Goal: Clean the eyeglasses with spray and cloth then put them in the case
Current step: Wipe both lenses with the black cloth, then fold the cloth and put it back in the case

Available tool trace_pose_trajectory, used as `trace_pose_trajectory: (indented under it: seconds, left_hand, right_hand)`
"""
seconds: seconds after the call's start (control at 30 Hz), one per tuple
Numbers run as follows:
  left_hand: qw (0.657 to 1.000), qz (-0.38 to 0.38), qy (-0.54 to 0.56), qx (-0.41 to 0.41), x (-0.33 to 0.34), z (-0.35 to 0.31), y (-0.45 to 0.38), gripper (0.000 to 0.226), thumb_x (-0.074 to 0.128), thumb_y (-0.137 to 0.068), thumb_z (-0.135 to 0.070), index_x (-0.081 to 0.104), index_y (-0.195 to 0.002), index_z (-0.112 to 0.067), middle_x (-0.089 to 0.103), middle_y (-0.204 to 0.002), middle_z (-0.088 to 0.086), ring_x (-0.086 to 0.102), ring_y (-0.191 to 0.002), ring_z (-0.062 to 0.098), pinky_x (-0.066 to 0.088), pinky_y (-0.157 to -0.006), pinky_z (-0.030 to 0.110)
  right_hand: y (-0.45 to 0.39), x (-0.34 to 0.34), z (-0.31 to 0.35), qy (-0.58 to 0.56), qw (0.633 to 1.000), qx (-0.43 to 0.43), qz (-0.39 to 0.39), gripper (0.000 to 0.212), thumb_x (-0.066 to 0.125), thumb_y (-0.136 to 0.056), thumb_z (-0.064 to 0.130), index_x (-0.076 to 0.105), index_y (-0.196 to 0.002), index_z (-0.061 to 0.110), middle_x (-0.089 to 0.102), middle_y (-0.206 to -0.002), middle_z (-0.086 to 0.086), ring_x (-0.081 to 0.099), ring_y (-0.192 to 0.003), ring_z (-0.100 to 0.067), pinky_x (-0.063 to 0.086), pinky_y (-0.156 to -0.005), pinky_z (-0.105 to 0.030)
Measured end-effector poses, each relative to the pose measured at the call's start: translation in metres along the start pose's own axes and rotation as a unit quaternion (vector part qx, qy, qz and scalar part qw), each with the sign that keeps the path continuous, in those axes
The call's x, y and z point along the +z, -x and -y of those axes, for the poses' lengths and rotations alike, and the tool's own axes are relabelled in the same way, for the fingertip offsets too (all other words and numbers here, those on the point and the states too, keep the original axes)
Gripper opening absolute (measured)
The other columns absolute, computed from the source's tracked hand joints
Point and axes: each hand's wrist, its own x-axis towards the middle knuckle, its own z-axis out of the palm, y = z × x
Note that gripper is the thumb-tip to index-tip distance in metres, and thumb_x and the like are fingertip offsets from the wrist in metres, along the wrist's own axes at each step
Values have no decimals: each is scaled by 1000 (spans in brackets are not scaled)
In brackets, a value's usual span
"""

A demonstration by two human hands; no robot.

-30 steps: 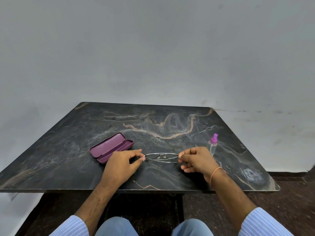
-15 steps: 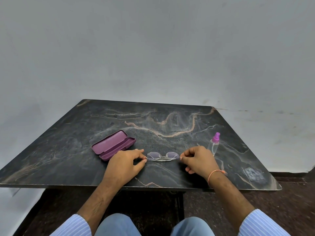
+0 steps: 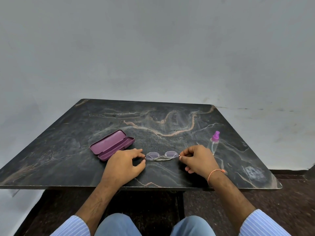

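Observation:
Thin metal-framed eyeglasses (image 3: 162,156), arms folded, are held just above the dark marble table (image 3: 68,150) near its front edge. My left hand (image 3: 125,163) pinches the frame's left end between thumb and forefinger. At the right end, my right hand (image 3: 196,160) pinches the frame the same way. A purple glasses case (image 3: 111,145) lies open to the left, right behind my left hand. To the right of my right hand stands a clear spray bottle (image 3: 214,143) with a pink nozzle. No cloth is in view.
The table stands against a plain grey wall (image 3: 153,48). My knees sit under the front edge, and dark floor (image 3: 272,198) shows to the right.
The glasses have tipped from lying flat and edge-on to lenses facing me. Both hands kept their pinch and shifted slightly right.

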Motion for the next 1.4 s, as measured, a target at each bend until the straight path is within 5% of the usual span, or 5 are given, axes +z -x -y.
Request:
trace_pose_trajectory:
  seconds: [0.37,0.83,1.1,1.3,1.4]
  left_hand:
    - [1000,-21,0,5,-4,-6,1,41,78,-92,-50,79,-130,-35,74,-134,-28,70,-123,-6,58,-101,19]
    - [978,-82,34,188,-13,-23,9,27,78,-96,-20,82,-122,-24,79,-115,-16,72,-110,13,58,-98,33]
    - [974,-85,42,208,-17,-32,11,35,82,-95,-16,80,-126,-30,78,-112,-17,72,-105,12,59,-94,31]
    - [972,-104,42,208,-18,-34,11,25,80,-97,-18,83,-120,-27,80,-108,-17,74,-98,10,59,-90,30]
    - [991,-73,82,76,-21,-52,16,10,80,-99,-24,86,-101,-31,78,-82,-20,68,-67,5,58,-68,26]
  right_hand:
    - [12,-17,-6,-43,998,-44,-17,14,81,-91,14,76,-101,22,78,-79,1,72,-57,-14,66,-59,-35]
    - [42,-48,-55,178,976,-122,-2,36,82,-79,59,73,-111,47,60,-111,22,59,-92,2,44,-73,-20]
    - [41,-36,-57,230,958,-159,-61,15,71,-93,50,78,-102,41,59,-99,25,55,-89,0,47,-74,-26]
    - [47,-31,-47,43,979,-138,-140,4,80,-90,39,77,-88,41,72,-84,17,65,-75,-5,54,-71,-31]
    - [50,-30,-34,-104,978,-129,-129,6,82,-90,32,80,-89,37,77,-83,10,69,-75,-10,60,-74,-35]
